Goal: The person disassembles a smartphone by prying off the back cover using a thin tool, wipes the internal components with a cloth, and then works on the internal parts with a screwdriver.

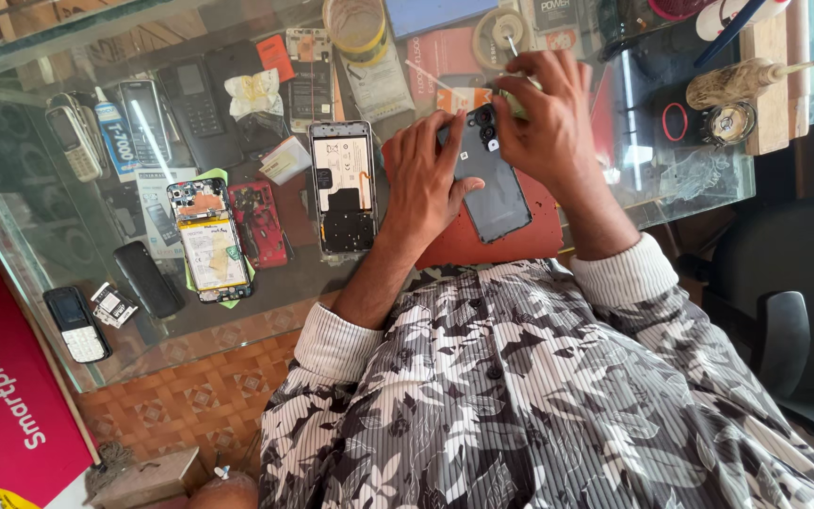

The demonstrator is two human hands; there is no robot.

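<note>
Fingers of my left hand [423,179] lie spread and flat on the dark grey phone back [485,179], with the thumb along its near edge, so this grip is open and only presses the phone down on the red mat [529,240] of the glass surface [68,236]. My right hand [544,118] is curled at the far end of the same phone, just over the camera cluster [484,127], and its fingertips are pinched on something small; I cannot tell what it is, because the fingers hide it. The phone is between both hands, touching both, with its long side a little tilted toward my right wrist. Just beside my left hand, on its outer side, lies an opened phone frame [343,188] with a white and black inside. Further out from that grip is another opened phone with a yellow battery [209,240], and next to it a red circuit part [261,224]. Beyond my right hand, well apart, a tool with wooden handle [737,83] rests on a wooden block [770,104].
</note>
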